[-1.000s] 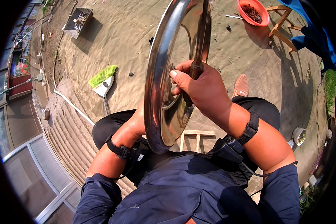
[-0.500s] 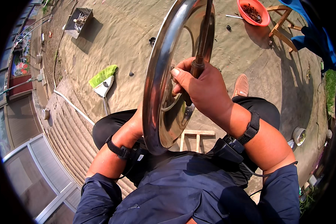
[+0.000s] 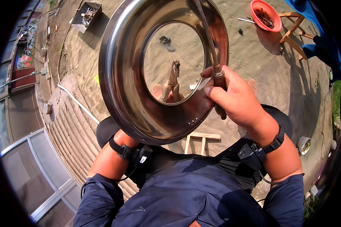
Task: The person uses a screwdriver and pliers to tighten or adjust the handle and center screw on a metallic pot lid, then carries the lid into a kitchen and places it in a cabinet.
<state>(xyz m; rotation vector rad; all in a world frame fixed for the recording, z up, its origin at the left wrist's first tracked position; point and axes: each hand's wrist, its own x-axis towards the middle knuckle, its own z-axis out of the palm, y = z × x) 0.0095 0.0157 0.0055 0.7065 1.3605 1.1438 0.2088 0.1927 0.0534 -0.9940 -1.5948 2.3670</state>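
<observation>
1. Above your lap, the steel basin (image 3: 132, 102) now shows its hollow inside to you, round and wide; half a second ago it stood nearly edge-on, a narrow ellipse.
2. At the far left, the ribbed concrete slope (image 3: 70, 132) and the white pipe (image 3: 76, 103) running along it lie where they did before.
3. Your left hand is hidden behind the basin's lower rim; only the left wrist (image 3: 119, 145) with its black strap shows under it, so you cannot tell how that hand grips, though the basin sits right above it.
4. The basin is polished metal, smooth, with a broad sloping wall and a flat circular bottom that mirrors the sandy ground and your own legs.
5. Across the basin's right half a thin metal rod (image 3: 206, 34) rises to the upper edge of the view, set into a dark brown wooden handle (image 3: 219, 85).
6. Your right hand (image 3: 235, 100) is clenched around that handle, thumb pressed along its left side, held just in front of the basin's right rim; earlier it covered the basin's middle.
7. Below the basin a small pale wooden stool (image 3: 201, 140) stands on the sand.
8. At the upper right a round orange plastic bowl (image 3: 266, 15) holding dark bits sits on a wooden stand (image 3: 293, 26).
</observation>
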